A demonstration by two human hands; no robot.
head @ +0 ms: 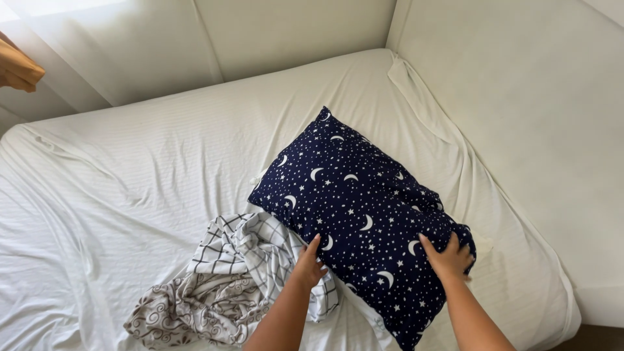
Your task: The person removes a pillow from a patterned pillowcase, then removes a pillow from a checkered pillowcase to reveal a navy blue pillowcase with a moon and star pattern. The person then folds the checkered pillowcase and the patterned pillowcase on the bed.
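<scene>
A dark blue pillow (361,208) with white stars and moons lies tilted on a white bed sheet (130,182). My left hand (308,264) rests on the pillow's near left edge, fingers together, beside a crumpled cloth. My right hand (448,257) grips the pillow's near right corner, fingers curled over the fabric. Both forearms reach in from the bottom of the view.
A crumpled white cloth with a dark grid pattern (260,257) and a swirl-patterned grey fabric (188,312) lie left of the pillow. Padded cream wall panels (520,97) border the bed at the back and right. An orange curtain edge (16,65) shows at top left.
</scene>
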